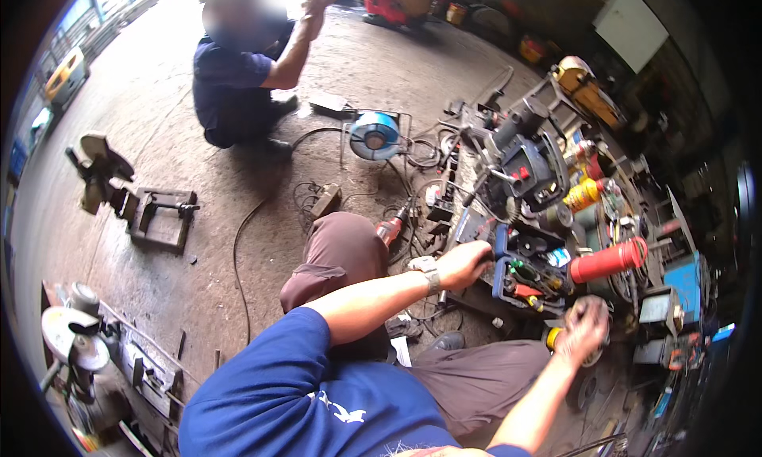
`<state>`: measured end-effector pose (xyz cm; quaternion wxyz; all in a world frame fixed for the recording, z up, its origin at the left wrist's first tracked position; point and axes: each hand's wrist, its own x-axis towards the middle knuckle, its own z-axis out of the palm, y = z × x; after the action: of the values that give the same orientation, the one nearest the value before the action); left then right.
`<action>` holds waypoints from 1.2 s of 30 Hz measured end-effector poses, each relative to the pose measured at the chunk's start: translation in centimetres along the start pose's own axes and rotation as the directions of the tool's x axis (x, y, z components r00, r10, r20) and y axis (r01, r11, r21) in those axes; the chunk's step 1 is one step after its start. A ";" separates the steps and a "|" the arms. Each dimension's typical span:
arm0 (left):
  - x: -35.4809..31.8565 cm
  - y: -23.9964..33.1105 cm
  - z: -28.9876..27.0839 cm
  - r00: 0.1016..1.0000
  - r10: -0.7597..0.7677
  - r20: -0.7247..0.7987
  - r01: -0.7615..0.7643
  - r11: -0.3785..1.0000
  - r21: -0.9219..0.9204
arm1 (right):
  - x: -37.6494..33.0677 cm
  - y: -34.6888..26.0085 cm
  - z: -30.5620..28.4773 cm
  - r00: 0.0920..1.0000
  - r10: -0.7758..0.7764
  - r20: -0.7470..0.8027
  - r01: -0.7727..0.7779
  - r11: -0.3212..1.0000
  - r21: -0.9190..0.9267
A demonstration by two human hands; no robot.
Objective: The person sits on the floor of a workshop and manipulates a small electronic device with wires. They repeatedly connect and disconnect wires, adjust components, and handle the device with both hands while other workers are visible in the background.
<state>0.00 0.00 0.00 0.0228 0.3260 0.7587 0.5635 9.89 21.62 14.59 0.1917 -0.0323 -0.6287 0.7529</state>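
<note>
My left hand (464,265) is closed, its fingers curled beside the left edge of a blue tool case (500,278). What the fingers hold, if anything, is hidden. In the case lie hand tools, some with green, red or yellow handles. My right hand (582,330) is lower and farther right, just past the case's near corner. Its fingers are bent round a roundish, partly hidden object next to a yellow ring-shaped piece (553,337); I cannot make out its kind. A red cylinder (607,260) lies at the right of the case.
Beyond the case is a cluttered bench with a dark power tool (530,171) and a yellow bottle (583,193). A blue cable reel (374,136) and a red drill (390,229) are on the floor, cords around them. Cut-off saws stand at left. Another person (238,84) squats at upper left.
</note>
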 end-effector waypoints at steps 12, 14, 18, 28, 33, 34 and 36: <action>0.8 1.0 -1.8 0.971 -0.220 -0.091 0.192 0.950 -0.246 | 1.4 12.4 4.6 0.967 0.250 -0.042 -0.171 0.764 0.622; 0.6 0.1 -1.5 0.972 -0.226 -0.070 0.203 0.947 -0.247 | 0.6 11.3 6.2 0.932 0.320 -0.169 -0.260 0.917 0.303; -0.2 0.5 -0.9 0.988 -0.154 -0.019 0.145 0.959 -0.244 | -1.5 10.9 5.9 0.999 0.047 -0.028 -0.054 0.901 -0.431; -1.9 -1.2 0.5 0.999 0.041 0.001 -0.041 0.999 0.003 | -3.2 14.0 5.0 0.990 -0.099 0.102 0.142 0.694 -0.706; -0.5 -1.6 0.8 0.997 0.070 0.015 -0.072 0.985 0.160 | -2.3 14.0 5.0 0.975 -0.172 0.143 0.215 0.547 -0.809; -0.7 -1.1 0.9 0.999 0.050 0.003 -0.050 0.991 0.125 | -2.4 14.3 4.9 0.968 -0.203 0.148 0.237 0.546 -0.803; -0.5 -0.7 1.0 1.000 0.031 0.000 -0.031 0.995 0.093 | -2.7 14.5 4.4 0.975 -0.182 0.130 0.210 0.541 -0.815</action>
<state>0.43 0.51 -1.15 -0.0017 0.3379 0.7791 0.5280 7.49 14.65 1.04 0.2277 -0.0363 -0.9092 0.3468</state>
